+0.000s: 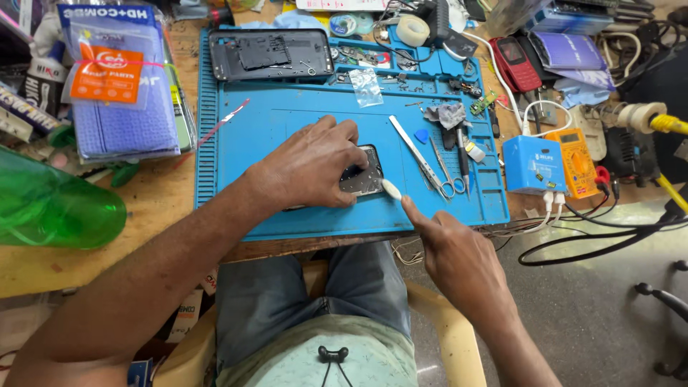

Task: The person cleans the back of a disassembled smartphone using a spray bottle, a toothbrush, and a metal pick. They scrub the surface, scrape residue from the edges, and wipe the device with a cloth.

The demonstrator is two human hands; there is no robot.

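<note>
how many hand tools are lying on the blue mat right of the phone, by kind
tweezers: 1
scissors: 1
blue pick: 1
white pry tool, at the right hand: 1
total: 4
</note>
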